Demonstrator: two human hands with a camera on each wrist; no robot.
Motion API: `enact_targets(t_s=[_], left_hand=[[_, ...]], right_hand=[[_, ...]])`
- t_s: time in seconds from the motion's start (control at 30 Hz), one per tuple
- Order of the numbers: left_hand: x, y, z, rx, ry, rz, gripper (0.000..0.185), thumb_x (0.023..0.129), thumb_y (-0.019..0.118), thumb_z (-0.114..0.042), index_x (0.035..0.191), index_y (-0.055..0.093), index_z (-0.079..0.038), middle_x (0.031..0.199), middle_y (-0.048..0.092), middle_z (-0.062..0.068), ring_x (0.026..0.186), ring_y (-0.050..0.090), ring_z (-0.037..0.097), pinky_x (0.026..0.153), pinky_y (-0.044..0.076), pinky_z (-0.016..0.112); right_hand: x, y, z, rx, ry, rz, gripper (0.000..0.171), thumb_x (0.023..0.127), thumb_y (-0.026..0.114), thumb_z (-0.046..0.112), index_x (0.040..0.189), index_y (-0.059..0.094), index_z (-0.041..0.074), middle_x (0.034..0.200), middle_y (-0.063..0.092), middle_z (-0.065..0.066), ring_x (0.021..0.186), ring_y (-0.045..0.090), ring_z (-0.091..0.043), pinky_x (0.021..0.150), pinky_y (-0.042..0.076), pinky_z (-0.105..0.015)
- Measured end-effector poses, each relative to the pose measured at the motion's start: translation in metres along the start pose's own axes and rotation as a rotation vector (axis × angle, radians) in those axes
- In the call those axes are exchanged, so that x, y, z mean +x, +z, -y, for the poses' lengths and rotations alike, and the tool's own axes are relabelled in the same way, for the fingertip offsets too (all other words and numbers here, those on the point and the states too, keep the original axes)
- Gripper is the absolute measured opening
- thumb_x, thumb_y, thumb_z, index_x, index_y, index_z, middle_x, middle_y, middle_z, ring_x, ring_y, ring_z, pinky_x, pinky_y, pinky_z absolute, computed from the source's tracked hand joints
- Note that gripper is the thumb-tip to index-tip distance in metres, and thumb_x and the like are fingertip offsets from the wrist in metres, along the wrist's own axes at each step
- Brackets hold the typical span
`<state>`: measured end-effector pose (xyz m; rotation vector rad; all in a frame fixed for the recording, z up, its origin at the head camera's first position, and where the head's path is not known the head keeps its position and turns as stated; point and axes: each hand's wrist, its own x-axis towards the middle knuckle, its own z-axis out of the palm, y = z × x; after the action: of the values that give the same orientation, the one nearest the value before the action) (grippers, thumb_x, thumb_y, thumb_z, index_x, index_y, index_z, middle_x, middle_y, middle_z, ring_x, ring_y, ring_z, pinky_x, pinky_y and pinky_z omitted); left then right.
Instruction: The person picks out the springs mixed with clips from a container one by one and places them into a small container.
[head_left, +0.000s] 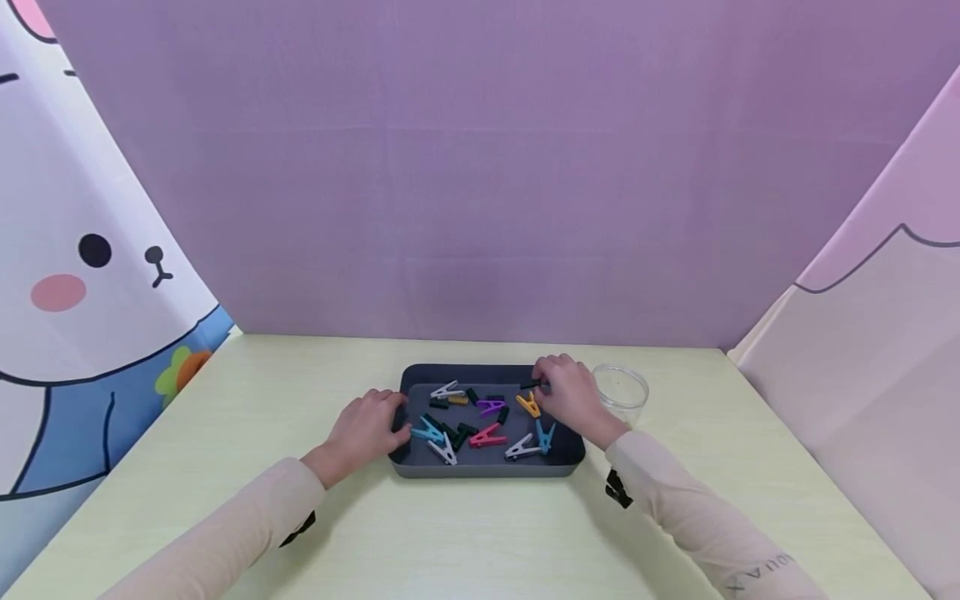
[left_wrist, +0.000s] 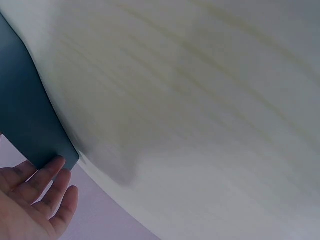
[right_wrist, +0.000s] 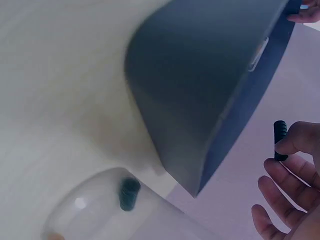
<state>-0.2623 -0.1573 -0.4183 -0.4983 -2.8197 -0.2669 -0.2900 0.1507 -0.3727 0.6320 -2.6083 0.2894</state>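
Over the far right corner of a dark tray (head_left: 420, 467), the right hand (head_left: 572, 398) pinches a small black clip (head_left: 531, 384) between thumb and fingertip. It looks light, stiff and plastic, best gripped at its ribbed ends. Coloured pegs (head_left: 487, 435) lie scattered in the tray. The left hand (head_left: 365, 430) rests with relaxed fingers against the tray's left wall. A clear cup (head_left: 624, 392) stands just right, on a pale green table (head_left: 480, 542) before purple walls

Matt dark plastic tray (head_left: 487, 468), clear glossy plastic cup (head_left: 626, 392), smooth pale table (head_left: 465, 542).
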Motion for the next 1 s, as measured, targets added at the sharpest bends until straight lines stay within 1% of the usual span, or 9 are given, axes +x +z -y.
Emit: enact_targets(t_s=[0.1,0.23,0.43,0.63,0.77,1.0], left_hand=[[0.0,0.0,0.0,0.001,-0.003,0.002,0.039,0.076,0.068,-0.034,0.105,0.063,-0.007,0.1,0.066,0.008,0.086,0.059,0.023,0.071,0.052,0.037],[0.0,0.0,0.0,-0.001,-0.005,0.002,0.039,0.077,0.067,-0.033,0.104,0.063,-0.006,0.098,0.066,0.008,0.084,0.059,0.022,0.07,0.052,0.036],[0.001,-0.001,-0.001,-0.006,-0.011,0.012,0.039,0.077,0.068,-0.033,0.105,0.063,-0.006,0.099,0.066,0.008,0.084,0.059,0.022,0.07,0.052,0.036],[0.001,0.0,0.0,-0.006,-0.015,0.023,0.04,0.077,0.067,-0.033,0.106,0.063,-0.006,0.1,0.066,0.008,0.085,0.059,0.022,0.071,0.052,0.037],[0.001,0.001,0.001,-0.007,-0.006,0.017,0.039,0.077,0.067,-0.033,0.105,0.063,-0.006,0.099,0.066,0.008,0.084,0.059,0.021,0.069,0.052,0.036],[0.001,0.001,0.001,-0.003,0.001,0.011,0.039,0.077,0.067,-0.034,0.105,0.063,-0.006,0.099,0.066,0.008,0.083,0.059,0.021,0.068,0.052,0.036]], right_hand=[[0.0,-0.007,-0.002,0.013,-0.008,-0.015,0.016,0.069,0.071,0.009,0.083,0.064,0.01,0.077,0.063,-0.001,0.073,0.055,-0.018,0.063,0.046,-0.035],[0.0,-0.018,-0.004,0.034,-0.008,-0.014,0.017,0.07,0.07,0.009,0.086,0.065,0.008,0.08,0.064,-0.002,0.076,0.056,-0.019,0.066,0.046,-0.036],[-0.001,-0.031,-0.011,0.058,0.006,-0.02,0.015,0.072,0.069,0.009,0.087,0.064,0.008,0.081,0.064,-0.004,0.075,0.056,-0.02,0.063,0.047,-0.035],[-0.003,-0.04,-0.023,0.054,0.047,-0.034,0.014,0.073,0.068,0.011,0.086,0.064,0.01,0.083,0.064,-0.004,0.077,0.056,-0.021,0.063,0.046,-0.036],[-0.007,-0.044,-0.031,0.055,0.077,-0.039,0.013,0.074,0.067,0.011,0.086,0.064,0.009,0.083,0.066,-0.005,0.077,0.057,-0.021,0.061,0.046,-0.037],[-0.015,-0.052,-0.046,0.057,0.131,-0.044,0.013,0.075,0.066,0.013,0.087,0.063,0.009,0.085,0.067,-0.006,0.081,0.058,-0.023,0.064,0.047,-0.04]])
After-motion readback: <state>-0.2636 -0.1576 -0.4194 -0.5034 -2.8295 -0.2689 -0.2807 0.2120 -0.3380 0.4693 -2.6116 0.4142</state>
